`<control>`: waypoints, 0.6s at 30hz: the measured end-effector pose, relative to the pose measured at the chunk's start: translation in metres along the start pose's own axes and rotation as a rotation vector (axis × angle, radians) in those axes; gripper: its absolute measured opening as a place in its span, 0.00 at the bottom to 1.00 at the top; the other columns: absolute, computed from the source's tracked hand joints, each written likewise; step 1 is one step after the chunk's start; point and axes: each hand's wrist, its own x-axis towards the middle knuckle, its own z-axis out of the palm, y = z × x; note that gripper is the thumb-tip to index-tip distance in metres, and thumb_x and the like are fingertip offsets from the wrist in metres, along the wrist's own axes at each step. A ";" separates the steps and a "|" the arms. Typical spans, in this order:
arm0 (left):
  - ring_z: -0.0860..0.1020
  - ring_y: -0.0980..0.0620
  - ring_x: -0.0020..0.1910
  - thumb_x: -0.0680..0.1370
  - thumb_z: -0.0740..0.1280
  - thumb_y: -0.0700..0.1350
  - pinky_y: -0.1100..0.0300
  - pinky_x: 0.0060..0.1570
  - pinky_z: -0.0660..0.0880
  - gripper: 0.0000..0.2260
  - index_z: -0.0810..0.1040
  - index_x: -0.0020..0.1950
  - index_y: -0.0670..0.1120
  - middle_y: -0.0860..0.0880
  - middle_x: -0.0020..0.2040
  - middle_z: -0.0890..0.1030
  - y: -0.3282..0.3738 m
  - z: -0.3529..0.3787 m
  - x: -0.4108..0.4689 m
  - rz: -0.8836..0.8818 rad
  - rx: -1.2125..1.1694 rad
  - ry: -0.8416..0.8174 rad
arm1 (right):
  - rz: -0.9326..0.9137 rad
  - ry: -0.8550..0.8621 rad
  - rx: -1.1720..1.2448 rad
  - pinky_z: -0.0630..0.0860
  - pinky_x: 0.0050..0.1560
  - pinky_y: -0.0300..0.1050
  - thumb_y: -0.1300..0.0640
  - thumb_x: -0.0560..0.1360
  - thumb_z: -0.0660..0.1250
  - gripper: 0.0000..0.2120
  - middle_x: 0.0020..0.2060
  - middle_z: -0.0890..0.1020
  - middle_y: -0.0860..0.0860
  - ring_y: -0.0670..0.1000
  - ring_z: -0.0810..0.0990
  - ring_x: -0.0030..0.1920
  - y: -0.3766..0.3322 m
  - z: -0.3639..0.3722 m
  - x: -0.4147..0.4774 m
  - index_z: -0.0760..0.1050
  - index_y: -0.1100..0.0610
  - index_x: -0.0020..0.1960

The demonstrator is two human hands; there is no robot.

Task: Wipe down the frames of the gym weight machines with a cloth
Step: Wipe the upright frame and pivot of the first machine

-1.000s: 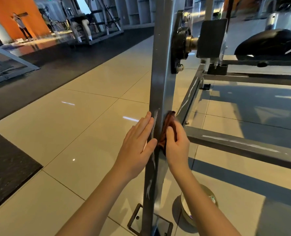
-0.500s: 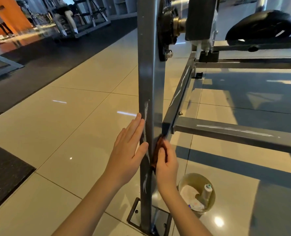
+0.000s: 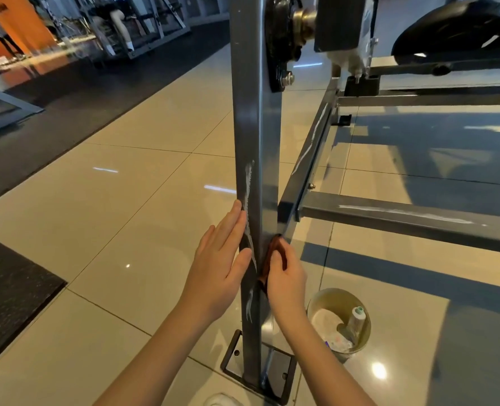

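Single head-worn wide-angle view, forward and downward, close before the frame post (image 3: 247, 118), edges seemingly warped

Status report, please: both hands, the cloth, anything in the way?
Left hand flat on upright post, fingers straight. Right hand pinches brown cloth against post's right side. White streaks on post front. Bucket on floor beside base, not blocking.

Bright daylight glared off the glossy floor tiles (image 3: 143, 200). Frame shadows fell right; wide-angle edges bowed, background soft.

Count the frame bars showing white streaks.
3: the upright post in front, the slanting rail behind it, the horizontal bar at right. Hidden faces may carry more.
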 end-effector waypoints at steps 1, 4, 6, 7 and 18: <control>0.44 0.68 0.75 0.79 0.44 0.59 0.52 0.77 0.50 0.24 0.42 0.74 0.62 0.72 0.74 0.39 0.001 0.001 0.000 -0.004 -0.006 0.002 | -0.048 -0.019 -0.002 0.73 0.66 0.53 0.56 0.82 0.57 0.16 0.61 0.75 0.42 0.46 0.73 0.64 -0.012 0.000 0.004 0.68 0.45 0.69; 0.44 0.68 0.75 0.78 0.43 0.60 0.53 0.77 0.50 0.23 0.41 0.73 0.63 0.73 0.73 0.38 0.003 0.003 -0.001 -0.016 0.007 -0.005 | -0.216 -0.028 -0.012 0.70 0.64 0.38 0.56 0.83 0.56 0.17 0.61 0.71 0.39 0.40 0.69 0.64 -0.037 0.002 0.009 0.67 0.48 0.71; 0.43 0.69 0.74 0.78 0.42 0.60 0.54 0.77 0.48 0.23 0.41 0.73 0.63 0.73 0.73 0.38 0.003 0.005 -0.003 -0.019 0.013 -0.011 | -0.231 0.005 -0.026 0.69 0.65 0.36 0.57 0.83 0.56 0.17 0.63 0.72 0.41 0.40 0.70 0.64 -0.024 0.002 0.004 0.67 0.49 0.71; 0.43 0.70 0.74 0.78 0.42 0.60 0.56 0.77 0.48 0.23 0.40 0.73 0.63 0.73 0.73 0.38 0.003 0.005 -0.004 -0.018 0.018 -0.012 | -0.187 0.020 -0.032 0.70 0.66 0.40 0.57 0.83 0.56 0.17 0.64 0.74 0.43 0.41 0.70 0.65 -0.012 0.001 0.000 0.68 0.49 0.70; 0.41 0.72 0.72 0.78 0.44 0.60 0.66 0.71 0.47 0.25 0.38 0.73 0.63 0.72 0.73 0.35 0.005 0.012 -0.006 -0.023 0.063 0.018 | -0.175 -0.030 -0.023 0.68 0.65 0.35 0.58 0.82 0.57 0.17 0.60 0.72 0.37 0.38 0.69 0.64 -0.002 -0.004 0.000 0.66 0.45 0.69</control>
